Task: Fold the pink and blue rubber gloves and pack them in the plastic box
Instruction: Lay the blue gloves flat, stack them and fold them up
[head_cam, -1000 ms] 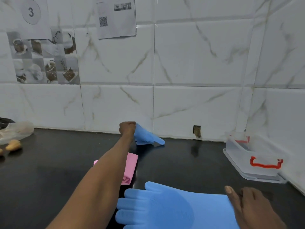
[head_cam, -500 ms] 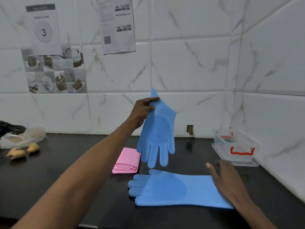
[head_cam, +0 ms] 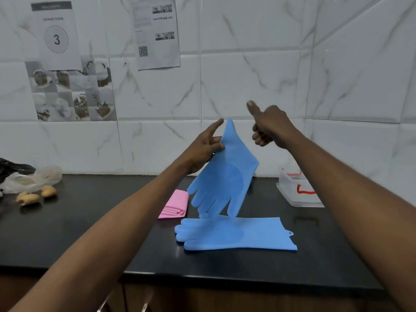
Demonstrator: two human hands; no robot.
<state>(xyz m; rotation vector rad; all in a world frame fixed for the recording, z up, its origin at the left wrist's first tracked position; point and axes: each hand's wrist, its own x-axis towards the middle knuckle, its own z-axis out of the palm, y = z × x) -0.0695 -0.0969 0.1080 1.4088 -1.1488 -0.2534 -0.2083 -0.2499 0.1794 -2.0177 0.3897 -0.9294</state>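
- Blue rubber glove, hanging (head_cam: 225, 174): pinched at the cuff by left hand (head_cam: 202, 149), fingers down, above the counter.
- Right hand (head_cam: 269, 127): raised beside the cuff, loosely curled, holding nothing.
- Second blue rubber glove (head_cam: 236, 235): flat on black countertop (head_cam: 90, 233).
- Folded pink rubber glove (head_cam: 175, 204): beside it.
- Clear plastic box with red clasp (head_cam: 299, 190): right, apart.
- Step: probably laying out for folding; next calls for right-hand grip.

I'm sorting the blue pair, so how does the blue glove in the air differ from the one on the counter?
The held blue glove hangs from the left hand, fingers down; the flat blue glove lies on the counter, fingers pointing left. The held one has one cuff corner peaking up; the flat one's cuff lies spread. Both are unfolded.
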